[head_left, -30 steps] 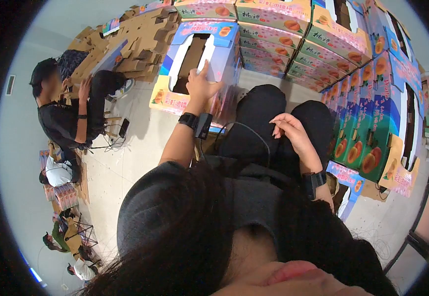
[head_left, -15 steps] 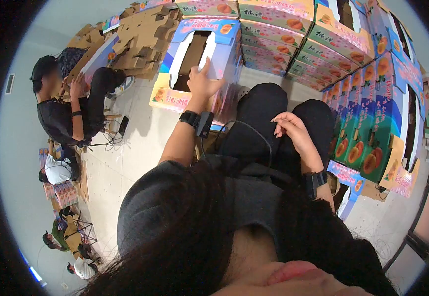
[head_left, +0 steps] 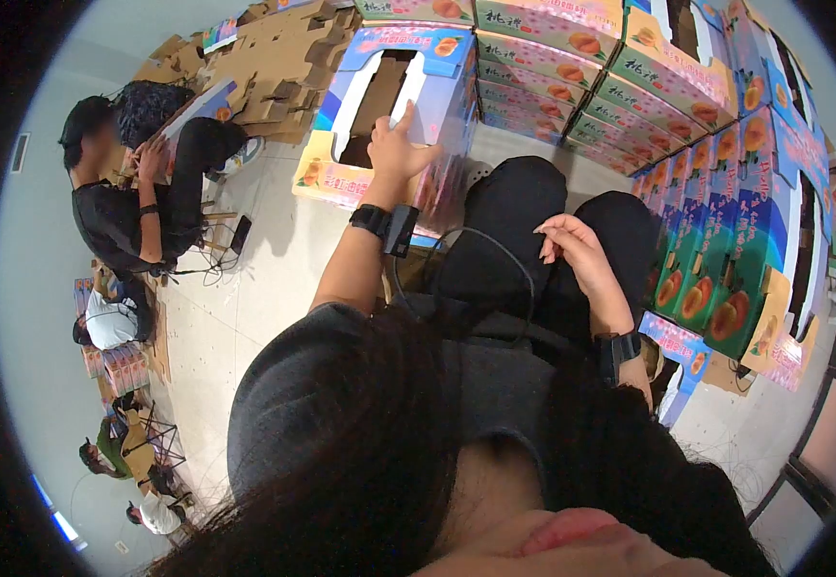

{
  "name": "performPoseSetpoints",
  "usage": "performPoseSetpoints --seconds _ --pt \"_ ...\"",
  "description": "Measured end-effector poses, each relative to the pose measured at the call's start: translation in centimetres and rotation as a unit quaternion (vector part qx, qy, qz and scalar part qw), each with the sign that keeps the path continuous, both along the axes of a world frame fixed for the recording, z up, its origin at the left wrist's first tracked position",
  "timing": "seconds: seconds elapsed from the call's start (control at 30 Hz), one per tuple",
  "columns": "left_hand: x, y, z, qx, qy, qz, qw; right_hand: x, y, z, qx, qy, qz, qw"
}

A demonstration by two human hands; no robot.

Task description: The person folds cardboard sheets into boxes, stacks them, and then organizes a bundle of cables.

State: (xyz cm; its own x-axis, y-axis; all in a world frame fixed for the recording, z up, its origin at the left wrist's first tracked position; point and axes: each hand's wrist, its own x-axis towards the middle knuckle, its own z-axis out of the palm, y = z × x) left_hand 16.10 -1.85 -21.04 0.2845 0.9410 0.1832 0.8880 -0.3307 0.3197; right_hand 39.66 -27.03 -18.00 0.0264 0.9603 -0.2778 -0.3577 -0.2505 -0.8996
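Blue, white and pink carton printed with orange peaches, green-and-blue stacked cartons bearing peach prints, plain brown flattened cardboard, black wristbands

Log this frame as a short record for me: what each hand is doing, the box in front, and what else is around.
left hand: laid on the open carton, fingers spread on its top flap
right hand: on the lap, fingers curled; whether it pinches anything cannot be told
open carton: blue and pink peach print, top open, on the floor ahead of the knees
wristbands: one dark band on each wrist
stacked boxes: peach print, piled right and behind
other person: seated at left, handling flat cardboard
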Motion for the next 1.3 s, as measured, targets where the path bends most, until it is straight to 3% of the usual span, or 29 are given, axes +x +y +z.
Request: performPoseSetpoints --seconds 0.37,0.5,0.63,0.73,0.8,0.87,0.97,1.07,1.2,1.23,1.3 --pt "0.4 -0.5 0.3 0.006 -0.027 0.008 1.0 -0.2 0.0 -0.1 0.0 -0.019 -0.007 1.0" --pt "0.0 -0.3 -0.5 0.066 -0.042 -0.016 0.997 -0.6 -0.7 0.7 0.034 -0.077 -0.029 0.996" --pt "0.5 -1.5 1.3 0.123 -0.035 0.0 0.992 0.5 -4.2 11.2 0.103 -0.278 0.072 0.952" --pt "0.5 -1.6 1.3 0.168 -0.073 0.002 0.983 3.3 -8.1 20.3 0.152 -0.456 0.142 0.866" --pt "0.4 -1.1 1.1 0.162 -0.129 -0.019 0.978 6.0 -10.2 24.1 0.129 -0.536 0.088 0.83" --pt "0.1 -0.9 1.0 0.124 -0.134 -0.044 0.982 7.6 -10.4 28.4 -0.047 -0.585 -0.028 0.809" --pt "-0.3 -2.0 1.8 0.052 -0.104 -0.072 0.991 14.1 -10.0 29.8 -0.068 -0.686 -0.101 0.717" --pt "-0.7 -2.6 0.5 0.054 -0.038 -0.129 0.989 21.1 -8.6 29.2 -0.038 -0.748 -0.131 0.65" --pt "-0.3 -3.7 2.2 0.033 0.014 -0.155 0.987 27.3 -5.3 25.9 -0.136 -0.788 -0.193 0.569" --pt "-0.3 -3.9 2.3 0.026 0.021 -0.156 0.987 27.4 -4.7 24.6 -0.228 -0.783 -0.173 0.552" --pt "-0.3 -3.8 2.7 0.015 0.035 -0.159 0.986 25.5 -4.0 23.4 -0.368 -0.697 -0.099 0.608"
